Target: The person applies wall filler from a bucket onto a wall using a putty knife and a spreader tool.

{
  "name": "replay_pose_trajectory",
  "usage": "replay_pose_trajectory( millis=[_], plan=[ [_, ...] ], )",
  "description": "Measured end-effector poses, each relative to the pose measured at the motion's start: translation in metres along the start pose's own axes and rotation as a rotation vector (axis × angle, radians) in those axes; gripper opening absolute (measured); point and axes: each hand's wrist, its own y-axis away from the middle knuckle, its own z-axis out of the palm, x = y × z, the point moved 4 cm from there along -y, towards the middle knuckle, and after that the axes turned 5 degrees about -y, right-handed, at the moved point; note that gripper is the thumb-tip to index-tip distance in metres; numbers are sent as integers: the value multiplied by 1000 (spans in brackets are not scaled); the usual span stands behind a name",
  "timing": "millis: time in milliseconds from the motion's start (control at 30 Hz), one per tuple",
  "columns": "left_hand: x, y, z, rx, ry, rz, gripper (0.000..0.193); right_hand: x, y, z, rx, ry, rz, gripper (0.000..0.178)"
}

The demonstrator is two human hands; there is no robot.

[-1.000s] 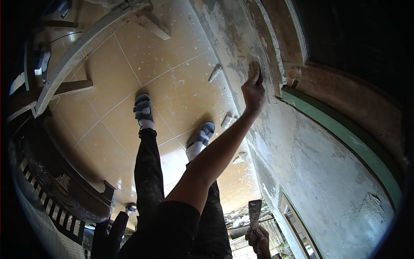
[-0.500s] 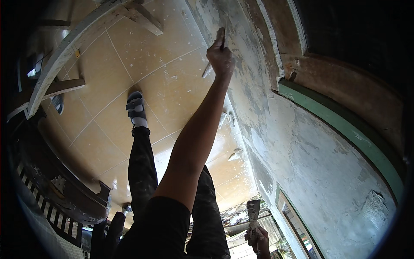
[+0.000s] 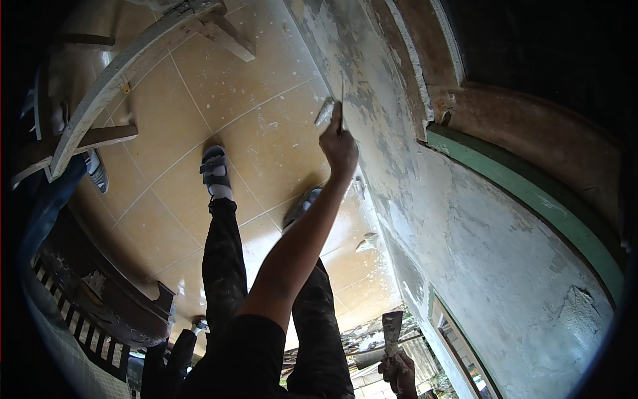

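My left arm reaches forward beside the patchy grey wall [image 3: 458, 219]. My left hand [image 3: 339, 149] is closed around a thin-bladed scraper [image 3: 343, 90], seen almost edge-on, its blade pointing away from me. Whether the blade touches the wall I cannot tell. At the lower right, my right hand [image 3: 397, 374] grips a putty knife [image 3: 392, 329] by its handle, with the wide, dirty blade upward and clear of the wall. A pale flat piece [image 3: 324, 111] lies on the floor just beyond my left hand.
Tan floor tiles [image 3: 179, 166] carry white specks and loose scraps [image 3: 367, 241] along the wall. A wooden frame with curved beam [image 3: 100, 86] stands far left, near another person's foot [image 3: 98, 174]. Dark curved furniture [image 3: 113, 292] is near left. A green ledge [image 3: 525, 193] borders the wall.
My left hand has drawn back toward me along the wall with the scraper. My right hand stays low with the putty knife, slightly turned. At the left, another person's leg has come into view.
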Motion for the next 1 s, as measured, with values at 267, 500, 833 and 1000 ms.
replay_pose_trajectory(
  millis=[267, 500, 833, 1000],
  plan=[
    [69, -17, 79, -165, 354, 278, 50, 10, -15, 2, -57, -77, 15, 25],
    [-21, 203, -4, -603, 58, 14, 68, 9, -3, 15, -117, -88, 61, 28],
    [90, -107, 56, -107, 522, 183, 56, 18, -6, 10, -50, -68, 9, 25],
    [74, 46, 72, -165, 176, 290, 46, 19, -6, 10, -92, -48, 5, 27]
  ],
)
